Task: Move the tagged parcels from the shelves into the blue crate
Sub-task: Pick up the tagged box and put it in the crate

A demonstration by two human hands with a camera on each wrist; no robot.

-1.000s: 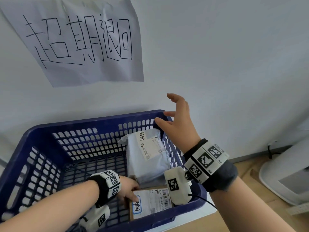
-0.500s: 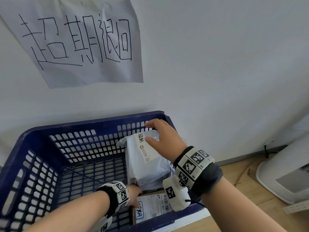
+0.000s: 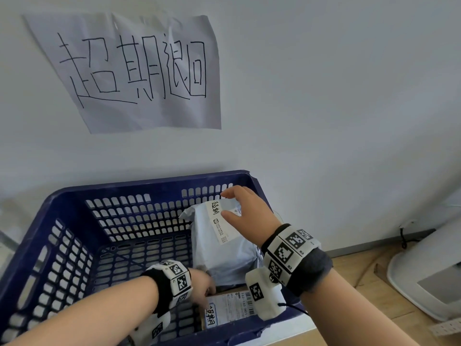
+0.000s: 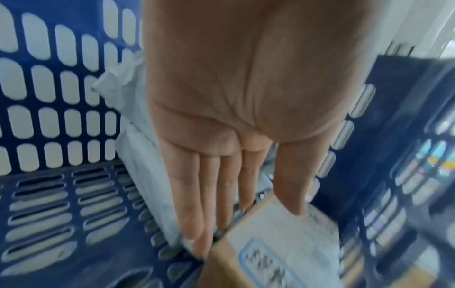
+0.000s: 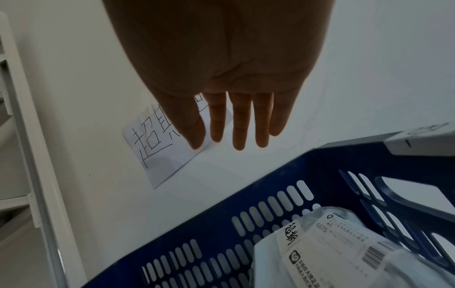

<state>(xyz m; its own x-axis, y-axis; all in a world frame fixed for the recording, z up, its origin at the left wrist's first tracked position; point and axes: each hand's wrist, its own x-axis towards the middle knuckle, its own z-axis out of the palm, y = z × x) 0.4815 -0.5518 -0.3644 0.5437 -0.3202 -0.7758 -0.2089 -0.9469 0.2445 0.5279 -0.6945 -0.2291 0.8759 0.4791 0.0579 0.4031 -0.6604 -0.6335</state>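
Note:
A blue crate (image 3: 149,182) (image 4: 61,102) (image 5: 320,155) stands against the wall. Inside it a pale grey mailer bag (image 3: 219,250) (image 4: 147,185) (image 5: 265,259) with a handwritten tag leans in the far right corner. In front of the bag a brown cardboard box (image 3: 232,308) (image 4: 283,253) with a tagged label lies at the near right. My left hand (image 3: 209,288) (image 4: 246,230) is low in the crate, fingers straight down along the box's left edge, thumb resting on its top. My right hand (image 3: 228,204) (image 5: 221,146) hovers open just over the bag's top, fingers straight.
A paper sign (image 3: 134,71) (image 5: 160,155) with handwriting hangs on the wall above the crate. A white appliance (image 3: 429,270) stands on the wooden floor to the right. A white shelf upright (image 5: 24,136) is off to the left. The crate's left half holds nothing.
My right hand came down from above the crate's far right corner to the top of the mailer bag. My left hand stayed at the box.

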